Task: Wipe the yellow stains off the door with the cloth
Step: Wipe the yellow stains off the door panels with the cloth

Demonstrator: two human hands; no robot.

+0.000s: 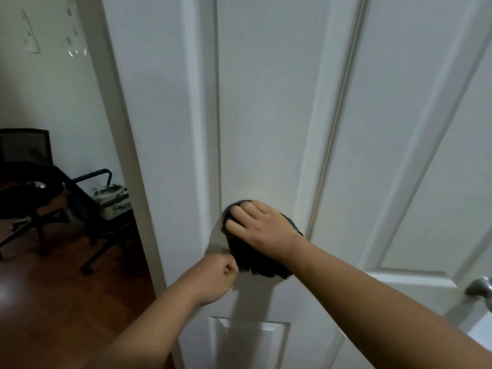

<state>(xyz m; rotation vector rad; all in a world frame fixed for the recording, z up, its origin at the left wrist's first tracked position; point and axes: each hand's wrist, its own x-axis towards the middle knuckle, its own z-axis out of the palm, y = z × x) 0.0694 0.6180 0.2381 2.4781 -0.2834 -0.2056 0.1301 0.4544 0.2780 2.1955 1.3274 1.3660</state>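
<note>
A white panelled door (266, 102) fills the middle of the head view. My right hand (262, 225) presses a dark grey cloth (255, 258) against the lower end of the door's tall left panel, fingers curled over the cloth's top. The cloth hangs down below the hand. A faint yellowish tint (262, 182) shows on the panel just above the cloth. My left hand (215, 278) is a closed fist against the door just left of the cloth's lower edge; whether it pinches the cloth's corner cannot be told.
A silver door knob (480, 287) sticks out at the right edge. Through the opening on the left stand a black office chair (29, 182) and a second black chair (98, 206) on a dark wooden floor (53, 302).
</note>
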